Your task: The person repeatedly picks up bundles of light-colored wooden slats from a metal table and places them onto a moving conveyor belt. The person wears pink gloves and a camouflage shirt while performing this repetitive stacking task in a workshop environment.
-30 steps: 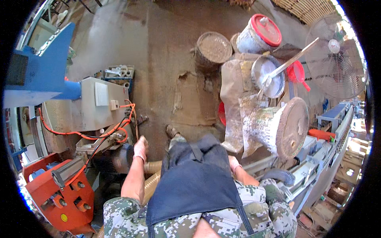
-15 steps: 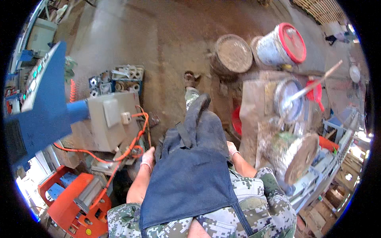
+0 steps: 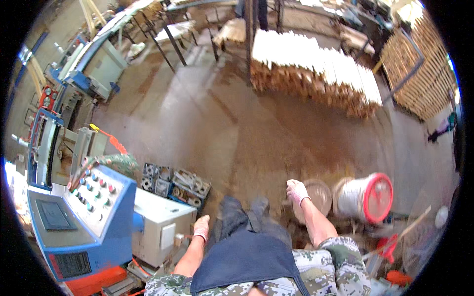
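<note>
My left hand (image 3: 201,228), in a pale glove that leaves the fingertips bare, hangs beside my dark apron (image 3: 247,261). Its fingers point loosely forward, with nothing visible in them. Closest to it is the grey box (image 3: 160,224) behind the blue control console (image 3: 94,217). Farther forward swings my right hand (image 3: 297,191), gloved the same way, its fingers curled in with no object showing. From above it overlaps the round brown-topped drum (image 3: 318,197) without visibly gripping it.
Crates of metal parts (image 3: 185,187) sit on the floor ahead left. A white bucket with a red lid (image 3: 377,197) lies tilted at right. A long stack of pale wooden strips (image 3: 316,59) stands far ahead; slatted wood (image 3: 419,69) leans at far right.
The view has tilted up, bringing the far floor and wood stack in. My right hand has swung forward and up from beside the apron. The workbench with buckets has mostly dropped out of sight.
</note>
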A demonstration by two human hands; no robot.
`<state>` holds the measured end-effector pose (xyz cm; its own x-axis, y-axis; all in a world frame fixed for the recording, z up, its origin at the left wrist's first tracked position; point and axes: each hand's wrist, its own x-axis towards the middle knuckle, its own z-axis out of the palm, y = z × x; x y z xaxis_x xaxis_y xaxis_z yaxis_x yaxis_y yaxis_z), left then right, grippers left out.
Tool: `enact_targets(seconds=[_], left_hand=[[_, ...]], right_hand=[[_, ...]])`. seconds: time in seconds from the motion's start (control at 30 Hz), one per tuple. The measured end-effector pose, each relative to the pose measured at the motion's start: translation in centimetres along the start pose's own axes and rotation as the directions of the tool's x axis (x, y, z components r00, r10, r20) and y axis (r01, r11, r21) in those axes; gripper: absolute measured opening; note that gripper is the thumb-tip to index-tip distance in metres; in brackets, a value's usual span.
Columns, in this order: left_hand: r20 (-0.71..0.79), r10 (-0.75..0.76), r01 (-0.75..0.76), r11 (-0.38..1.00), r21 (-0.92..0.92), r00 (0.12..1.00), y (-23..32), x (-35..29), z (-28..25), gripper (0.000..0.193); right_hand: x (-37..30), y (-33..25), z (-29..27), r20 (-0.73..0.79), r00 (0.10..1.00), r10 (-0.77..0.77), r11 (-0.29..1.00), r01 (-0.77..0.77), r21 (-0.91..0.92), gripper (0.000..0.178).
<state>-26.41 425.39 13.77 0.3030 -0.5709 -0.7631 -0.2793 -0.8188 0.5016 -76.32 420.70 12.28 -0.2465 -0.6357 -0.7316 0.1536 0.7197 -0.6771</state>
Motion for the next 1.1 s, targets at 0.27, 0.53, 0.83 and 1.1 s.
enact_targets(seconds=[0.27,0.53,0.83,1.1], left_hand=[[0.132,-0.23,0.203,0.96,0.19,0.964,5.6,18.6,6.1,0.06],[0.177,-0.372,0.377,0.926,0.005,0.911,24.3,32.5,5.2,0.072],[0.117,0.044,0.006,0.919,-0.395,0.992,51.6,41.8,-0.7,0.049],[0.109,-0.51,0.52,0.847,-0.112,0.853,44.6,50.4,-7.8,0.063]], right_hand=[[16.0,-15.6,6.3,0.214,0.971,-0.111,0.894,0.192,-0.406,0.041],[27.3,-12.7,-1.7,0.412,0.846,-0.338,0.029,0.447,-0.894,0.03],[39.3,-35.5,12.5,0.026,0.992,0.125,0.719,-0.072,-0.691,0.027],[60.1,-53.7,29.4,0.154,0.977,0.149,0.775,-0.019,-0.631,0.029]])
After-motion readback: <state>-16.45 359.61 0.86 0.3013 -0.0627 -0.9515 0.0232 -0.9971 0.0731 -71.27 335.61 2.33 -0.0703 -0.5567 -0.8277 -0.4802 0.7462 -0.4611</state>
